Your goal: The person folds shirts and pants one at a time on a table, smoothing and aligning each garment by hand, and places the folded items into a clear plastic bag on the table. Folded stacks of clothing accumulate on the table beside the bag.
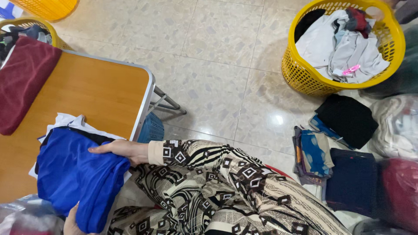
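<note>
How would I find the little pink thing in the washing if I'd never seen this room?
Look to the yellow laundry basket on the tiled floor at the upper right, heaped with pale grey and white clothes. On the near side of that heap lies a small pink clip, the only bright pink thing among the pale cloth.

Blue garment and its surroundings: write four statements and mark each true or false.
1. The blue garment lies on the wooden table. True.
2. The right hand rests on the blue garment. True.
3. The yellow basket on the floor is empty. False: it holds light-coloured clothes.
4. The maroon cloth lies on the floor. False: it lies at the table's far left corner.
</note>
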### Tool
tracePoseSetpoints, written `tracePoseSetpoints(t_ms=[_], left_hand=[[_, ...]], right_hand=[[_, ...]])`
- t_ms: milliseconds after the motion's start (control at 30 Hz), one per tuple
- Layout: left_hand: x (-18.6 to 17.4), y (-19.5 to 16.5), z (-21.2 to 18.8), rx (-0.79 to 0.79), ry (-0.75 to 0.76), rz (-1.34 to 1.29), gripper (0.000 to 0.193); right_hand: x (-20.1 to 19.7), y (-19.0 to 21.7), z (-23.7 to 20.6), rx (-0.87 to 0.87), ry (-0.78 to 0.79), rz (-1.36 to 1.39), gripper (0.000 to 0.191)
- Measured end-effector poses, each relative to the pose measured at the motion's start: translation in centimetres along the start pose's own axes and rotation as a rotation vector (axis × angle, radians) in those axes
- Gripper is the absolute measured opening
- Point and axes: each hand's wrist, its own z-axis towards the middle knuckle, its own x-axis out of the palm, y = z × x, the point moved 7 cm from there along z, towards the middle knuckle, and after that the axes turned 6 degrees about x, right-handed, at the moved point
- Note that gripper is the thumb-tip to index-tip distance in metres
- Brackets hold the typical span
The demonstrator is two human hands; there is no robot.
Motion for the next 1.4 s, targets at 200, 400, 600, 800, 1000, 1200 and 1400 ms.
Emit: tracePoseSetpoints(t_ms=[200, 400, 600, 800, 1000, 1200, 1400], left_hand=[[-0.2, 2.3, -1.0, -0.137, -0.152, -0.118, 0.062], [1.9, 3.0, -3.1, -0.142, -0.18, -0.103, 0.063], [2.7, 4.7, -4.2, -0.141, -0.185, -0.09, 0.065], [3.7, 3.4, -7.4, -0.111, -0.166, -0.062, 0.069], [12.0, 0.8, -15.1, -0.042, -0.062, -0.022, 0.072], [19.8, -6.2, -18.2, 0.248, 0.222, -0.213, 0.092], [15.3, -17.2, -23.7, 0.654, 0.225, -0.034, 0.097]], right_hand=[[-0.3, -0.4, -0.4, 0.037, 0.096, 0.166, 0.047], [-2.9, -3.4, -1.9, 0.061, -0.063, -0.078, 0.033], [-3.4, -4.5, -3.0, 0.202, 0.139, 0.289, 0.043], [-3.8, -6.0, -5.3, 0.427, 0.154, 0.15, 0.037], [-3.5, -1.7, -12.0, 0.209, -0.023, -0.264, 0.043], [2.3, 4.7, -16.5, 0.077, -0.154, -0.552, 0.047], [17.9, 7.0, -14.6, -0.188, 0.062, -0.779, 0.051]])
